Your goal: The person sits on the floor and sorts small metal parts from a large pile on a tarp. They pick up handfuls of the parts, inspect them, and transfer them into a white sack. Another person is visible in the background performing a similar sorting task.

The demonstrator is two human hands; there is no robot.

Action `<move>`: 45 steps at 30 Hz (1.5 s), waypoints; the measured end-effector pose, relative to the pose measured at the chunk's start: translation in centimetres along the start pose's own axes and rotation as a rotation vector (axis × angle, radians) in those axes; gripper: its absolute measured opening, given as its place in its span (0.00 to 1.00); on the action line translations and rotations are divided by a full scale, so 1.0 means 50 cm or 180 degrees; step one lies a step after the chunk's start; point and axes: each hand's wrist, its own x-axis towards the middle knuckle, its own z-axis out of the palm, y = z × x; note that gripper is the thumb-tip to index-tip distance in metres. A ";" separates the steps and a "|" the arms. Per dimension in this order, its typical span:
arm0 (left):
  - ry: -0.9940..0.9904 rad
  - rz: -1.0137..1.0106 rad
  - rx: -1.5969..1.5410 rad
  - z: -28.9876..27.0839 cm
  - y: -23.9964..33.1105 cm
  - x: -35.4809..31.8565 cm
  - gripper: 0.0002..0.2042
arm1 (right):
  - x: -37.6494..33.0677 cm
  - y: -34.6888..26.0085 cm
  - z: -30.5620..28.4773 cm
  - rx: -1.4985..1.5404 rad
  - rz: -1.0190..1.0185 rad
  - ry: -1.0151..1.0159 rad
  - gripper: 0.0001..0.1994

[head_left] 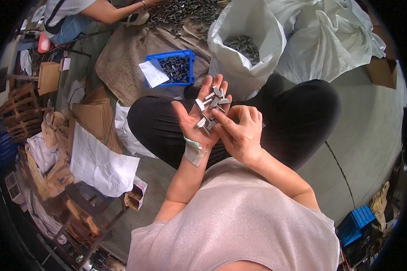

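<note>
My left hand [193, 131] is held palm up over my lap with its fingers stretched out, bearing several small T-shaped metal bolts [200, 105]. They lie at mixed angles across the palm and fingers. A whitish dressing wraps the wrist. My right hand [244, 135] comes in from the right, thumb and forefinger closed together at the bolts near the edge of the palm. The fingertips partly cover the bolt there. Just beyond my legs stands a blue crate [192, 67] of small dark metal parts, a paper sheet [153, 73] resting over its left side.
A white woven sack [221, 58], partly filled with metal parts, stands ahead. Behind the crate, more parts [178, 16] are heaped on a brown cloth [122, 63]. Another person's arm [108, 11] reaches there. Cardboard [90, 115] lies left; a blue crate [359, 221] sits lower right.
</note>
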 end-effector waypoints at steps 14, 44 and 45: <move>0.0059 -0.0037 0.0047 0.001 0.000 -0.006 0.51 | 0.005 -0.028 0.000 0.0112 -0.0230 -0.0071 0.20; 0.0064 -0.0072 -0.0123 0.010 -0.001 -0.009 0.50 | 0.005 -0.030 -0.006 0.0150 -0.0310 -0.0109 0.20; 0.0045 -0.0063 -0.0067 0.005 -0.001 -0.008 0.51 | 0.006 -0.029 -0.006 0.0116 -0.0287 -0.0094 0.20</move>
